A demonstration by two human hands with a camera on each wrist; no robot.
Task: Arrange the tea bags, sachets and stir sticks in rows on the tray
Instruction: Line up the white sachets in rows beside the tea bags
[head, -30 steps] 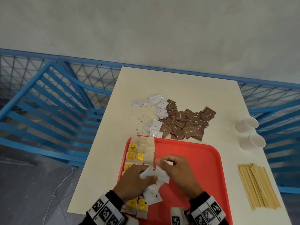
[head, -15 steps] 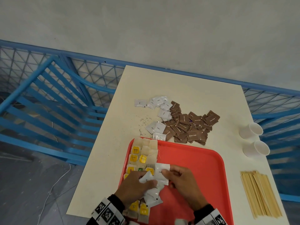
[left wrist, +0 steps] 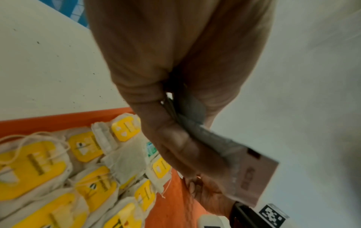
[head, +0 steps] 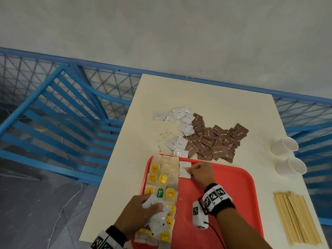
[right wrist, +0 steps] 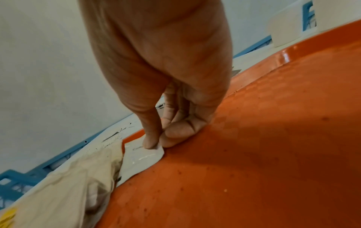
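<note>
1. Three columns of tea bags (head: 162, 178) lie along the left side of the red tray (head: 231, 187).
2. Left hand (head: 138, 212) grasps a bunch of white sachets (head: 159, 215) above them.
3. Right hand (head: 202, 172) pinches one white sachet (head: 184, 168), flat on the tray beside the tea bags.
4. Stir sticks (head: 296, 218) lie on the table (head: 206, 97), right of the tray.

Right hand (head: 202, 172) pinches white sachet (head: 185, 169) on tray (head: 239, 191).

White sachet (head: 185, 169) flat on red tray (head: 233, 186), beside tea bags (head: 162, 178)
</note>
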